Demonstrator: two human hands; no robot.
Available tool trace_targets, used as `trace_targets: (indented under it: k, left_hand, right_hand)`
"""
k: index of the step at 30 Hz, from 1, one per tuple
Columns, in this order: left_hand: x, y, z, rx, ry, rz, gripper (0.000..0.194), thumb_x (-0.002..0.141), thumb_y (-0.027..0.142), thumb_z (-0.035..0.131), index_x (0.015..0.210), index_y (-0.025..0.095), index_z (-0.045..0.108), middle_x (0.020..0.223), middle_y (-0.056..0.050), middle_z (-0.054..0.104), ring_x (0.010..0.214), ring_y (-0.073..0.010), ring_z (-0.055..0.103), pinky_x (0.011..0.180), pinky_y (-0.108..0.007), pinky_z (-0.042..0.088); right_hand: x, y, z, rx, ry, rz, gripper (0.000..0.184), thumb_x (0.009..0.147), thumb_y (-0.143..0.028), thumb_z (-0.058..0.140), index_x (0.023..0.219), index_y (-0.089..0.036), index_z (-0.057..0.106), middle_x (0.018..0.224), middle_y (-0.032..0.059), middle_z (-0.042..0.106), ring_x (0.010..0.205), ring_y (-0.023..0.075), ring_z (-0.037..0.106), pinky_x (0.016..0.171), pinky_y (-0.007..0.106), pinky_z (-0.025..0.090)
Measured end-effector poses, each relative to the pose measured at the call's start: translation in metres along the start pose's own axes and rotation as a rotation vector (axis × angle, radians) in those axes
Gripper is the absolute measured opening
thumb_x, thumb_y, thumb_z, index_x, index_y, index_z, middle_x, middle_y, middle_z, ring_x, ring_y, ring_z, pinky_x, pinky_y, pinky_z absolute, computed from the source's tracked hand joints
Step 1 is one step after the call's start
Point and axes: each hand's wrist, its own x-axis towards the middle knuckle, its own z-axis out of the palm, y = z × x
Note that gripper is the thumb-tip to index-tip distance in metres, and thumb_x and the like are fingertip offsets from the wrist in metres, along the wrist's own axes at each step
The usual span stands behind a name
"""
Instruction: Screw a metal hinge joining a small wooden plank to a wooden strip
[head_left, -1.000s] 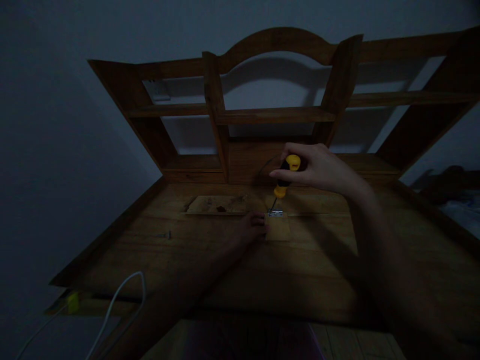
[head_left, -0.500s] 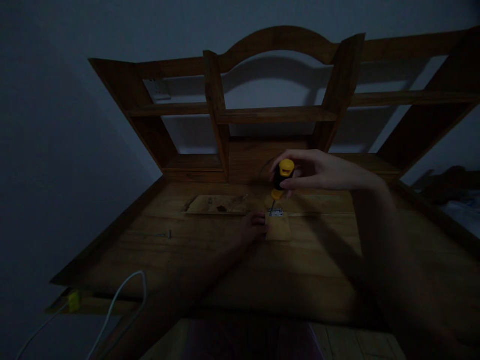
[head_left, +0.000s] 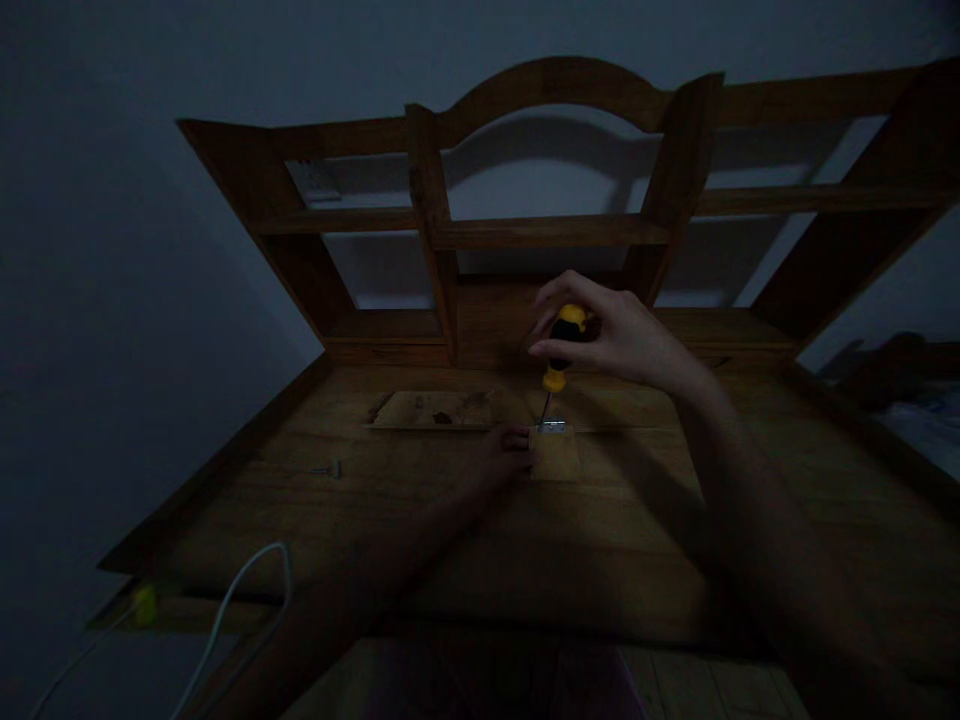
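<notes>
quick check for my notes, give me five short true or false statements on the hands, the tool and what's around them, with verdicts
1. The right hand holds a yellow-and-black screwdriver. True.
2. The left hand is at the left edge of a small wooden piece. True.
3. The screwdriver lies flat. False: it is tilted, handle up, shaft down.
4. The metal hinge is at the wooden piece's far edge. True.
5. The pale cable loops at the lower right. False: the cable loops at the lower left.

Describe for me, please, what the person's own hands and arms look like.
The left hand and right hand are bare, with no gloves. No sleeve shows on the left forearm or right forearm. I can make out no watch or ring, though dim light may hide details.
</notes>
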Motion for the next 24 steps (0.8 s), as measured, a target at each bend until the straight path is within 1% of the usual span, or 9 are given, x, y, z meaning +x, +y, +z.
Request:
trace_targets:
  k: [2, 4, 8, 11, 13, 17, 19, 22, 24]
  left_hand:
    - [-0.001, 0.001, 0.0, -0.009, 0.001, 0.002, 0.039, 0.066, 0.013, 0.083, 0.098, 0.015, 0.061, 0.093, -0.005, 0.065, 0.075, -0.0158, 0.066, 0.062, -0.027, 0.055]
    - [-0.003, 0.003, 0.001, -0.011, -0.008, -0.001, 0.038, 0.067, 0.013, 0.083, 0.098, 0.015, 0.061, 0.094, -0.005, 0.065, 0.075, -0.0155, 0.066, 0.061, -0.027, 0.055]
    - [-0.003, 0.005, 0.001, -0.013, -0.006, -0.012, 0.038, 0.066, 0.012, 0.083, 0.097, 0.016, 0.06, 0.094, -0.005, 0.065, 0.075, -0.0155, 0.066, 0.061, -0.027, 0.055]
    - [-0.001, 0.003, 0.001, 0.001, -0.003, -0.006, 0.038, 0.067, 0.012, 0.082, 0.098, 0.015, 0.061, 0.094, -0.006, 0.065, 0.074, -0.0156, 0.066, 0.061, -0.027, 0.055]
    - [0.0, 0.002, 0.0, 0.006, -0.01, 0.002, 0.037, 0.067, 0.012, 0.082, 0.098, 0.015, 0.061, 0.094, -0.006, 0.065, 0.075, -0.0156, 0.066, 0.061, -0.027, 0.055]
    - [0.0, 0.0, -0.001, 0.012, -0.01, 0.005, 0.038, 0.068, 0.014, 0.082, 0.099, 0.015, 0.061, 0.095, -0.006, 0.066, 0.076, -0.0163, 0.066, 0.063, -0.028, 0.056]
    - [0.0, 0.0, -0.001, 0.019, -0.009, 0.004, 0.038, 0.068, 0.014, 0.082, 0.1, 0.015, 0.061, 0.097, -0.006, 0.067, 0.077, -0.0163, 0.067, 0.063, -0.027, 0.056]
    - [0.001, -0.001, 0.0, 0.021, -0.011, 0.0, 0.038, 0.068, 0.013, 0.082, 0.1, 0.015, 0.062, 0.097, -0.007, 0.068, 0.076, -0.0162, 0.067, 0.063, -0.027, 0.055]
    - [0.002, -0.001, 0.0, 0.017, -0.004, -0.003, 0.038, 0.068, 0.013, 0.082, 0.1, 0.015, 0.062, 0.098, -0.008, 0.068, 0.077, -0.0165, 0.067, 0.063, -0.027, 0.055]
  right_hand:
    - [0.0, 0.001, -0.003, 0.076, -0.057, 0.007, 0.033, 0.078, -0.048, 0.077, 0.094, -0.021, 0.065, 0.093, 0.0024, 0.069, 0.084, 0.0205, 0.063, 0.073, 0.031, 0.046]
    - [-0.001, 0.001, -0.009, 0.164, -0.162, 0.066, 0.031, 0.078, -0.048, 0.076, 0.092, -0.021, 0.066, 0.091, 0.0022, 0.069, 0.08, 0.0197, 0.064, 0.068, 0.03, 0.048]
    - [-0.007, 0.001, -0.026, 0.349, -0.412, 0.188, 0.041, 0.077, -0.042, 0.077, 0.112, -0.025, 0.066, 0.093, 0.0011, 0.071, 0.072, 0.0177, 0.066, 0.058, 0.027, 0.049]
    - [-0.011, 0.0, -0.031, 0.41, -0.469, 0.233, 0.047, 0.078, -0.042, 0.076, 0.12, -0.026, 0.063, 0.085, -0.0005, 0.07, 0.068, 0.0177, 0.067, 0.057, 0.027, 0.049]
    - [-0.011, -0.002, -0.027, 0.361, -0.417, 0.223, 0.047, 0.079, -0.044, 0.076, 0.12, -0.027, 0.062, 0.08, -0.0015, 0.069, 0.066, 0.0174, 0.066, 0.059, 0.027, 0.049]
    - [-0.007, -0.007, -0.009, 0.031, -0.146, 0.103, 0.037, 0.08, -0.051, 0.075, 0.103, -0.024, 0.066, 0.088, 0.0012, 0.069, 0.078, 0.0203, 0.065, 0.07, 0.031, 0.048]
    - [-0.004, -0.01, 0.0, -0.103, -0.048, 0.061, 0.034, 0.084, -0.052, 0.071, 0.098, -0.022, 0.066, 0.09, 0.0032, 0.069, 0.085, 0.0229, 0.064, 0.076, 0.034, 0.046]
    - [-0.003, -0.012, 0.007, -0.145, 0.018, 0.013, 0.036, 0.086, -0.048, 0.07, 0.111, -0.023, 0.062, 0.103, 0.0054, 0.068, 0.095, 0.0254, 0.063, 0.082, 0.035, 0.045]
    - [-0.003, -0.012, 0.007, -0.113, -0.001, -0.014, 0.041, 0.084, -0.046, 0.072, 0.118, -0.025, 0.06, 0.108, 0.0046, 0.068, 0.099, 0.0255, 0.063, 0.083, 0.035, 0.044]
